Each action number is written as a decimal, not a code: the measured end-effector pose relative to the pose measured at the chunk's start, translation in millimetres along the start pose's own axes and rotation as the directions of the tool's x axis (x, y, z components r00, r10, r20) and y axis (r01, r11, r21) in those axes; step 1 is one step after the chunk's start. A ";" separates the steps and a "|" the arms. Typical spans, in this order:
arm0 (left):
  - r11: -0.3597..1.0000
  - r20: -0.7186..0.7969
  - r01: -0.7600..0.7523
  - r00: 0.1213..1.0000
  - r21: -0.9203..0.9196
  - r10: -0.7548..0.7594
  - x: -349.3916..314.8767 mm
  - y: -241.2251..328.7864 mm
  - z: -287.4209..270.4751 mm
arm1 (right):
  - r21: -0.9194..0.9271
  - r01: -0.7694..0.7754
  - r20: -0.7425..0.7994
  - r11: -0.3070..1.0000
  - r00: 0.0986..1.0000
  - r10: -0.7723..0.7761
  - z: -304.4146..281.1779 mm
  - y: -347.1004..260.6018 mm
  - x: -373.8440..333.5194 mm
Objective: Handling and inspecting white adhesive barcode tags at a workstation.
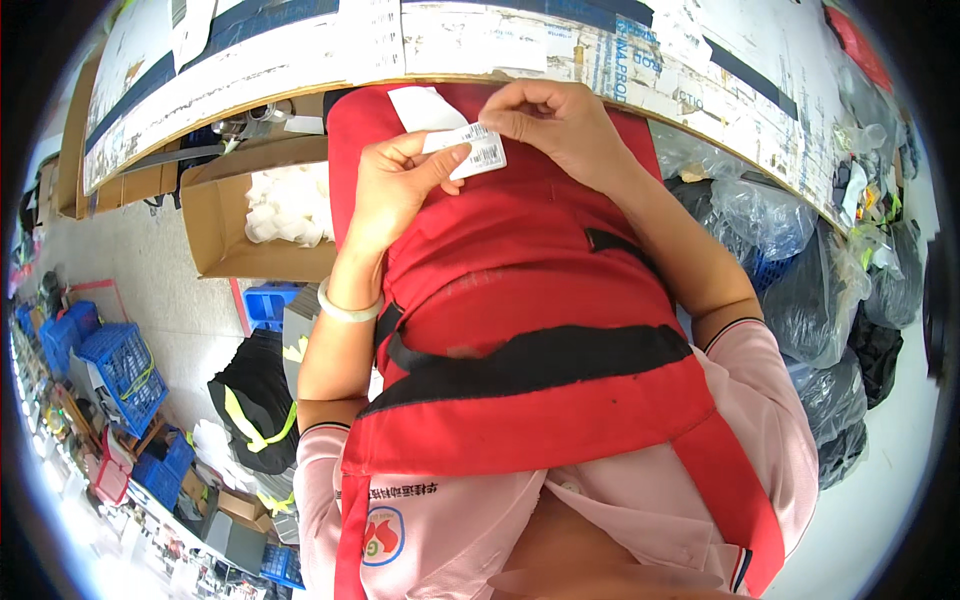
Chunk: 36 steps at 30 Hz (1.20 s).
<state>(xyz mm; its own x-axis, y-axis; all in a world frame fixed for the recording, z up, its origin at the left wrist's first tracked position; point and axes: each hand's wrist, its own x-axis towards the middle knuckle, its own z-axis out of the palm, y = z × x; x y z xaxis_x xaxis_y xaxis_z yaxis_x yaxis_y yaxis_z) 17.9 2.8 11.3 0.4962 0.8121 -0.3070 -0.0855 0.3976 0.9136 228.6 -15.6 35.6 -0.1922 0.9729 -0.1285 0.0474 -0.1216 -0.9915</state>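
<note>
Head view: the left hand (395, 190) and the right hand (560, 125) meet close to the chest, each pinching one end of a small white label (478, 148) between thumb and fingertips. The label hangs in the air just in front of the red apron (520, 300), near the edge of the bench (500, 45), with a white slip (425, 108) right behind it. Lower left, an open cardboard box (225, 215) holds white pieces; blue crates (120, 365) stand on the floor, and dark plastic bags (800, 280) pile up on the right. As I judge it, the thin label could curl, crease or stick to a finger if either pinch tightens or slips.
</note>
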 end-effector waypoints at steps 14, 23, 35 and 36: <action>0.999 -0.026 -0.027 0.999 -0.037 0.026 8.2 4.4 -15.9 | -0.096 -0.187 -0.252 0.978 0.955 0.158 -49.8 -0.2 39.7; 1.000 -0.058 0.011 0.998 -0.025 -0.012 13.1 0.6 -15.6 | -0.116 -0.204 -0.261 0.972 0.951 0.168 -43.5 3.5 51.0; 1.000 -0.041 -0.008 0.999 0.020 0.009 11.6 0.6 -11.1 | -0.152 -0.205 -0.276 0.967 0.948 0.158 -42.0 8.0 52.5; 1.000 -0.041 -0.007 0.999 0.020 0.008 11.5 -0.3 -11.4 | -0.152 -0.206 -0.276 0.967 0.948 0.159 -41.3 8.3 52.6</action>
<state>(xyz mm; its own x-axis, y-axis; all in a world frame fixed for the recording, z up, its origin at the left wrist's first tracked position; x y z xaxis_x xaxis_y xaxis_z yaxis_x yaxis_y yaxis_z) 13.8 16.9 4.4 0.4596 0.8320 -0.3106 -0.0716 0.3834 0.9208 259.3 42.7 21.6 0.0955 0.9573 -0.2730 0.2339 -0.2882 -0.9286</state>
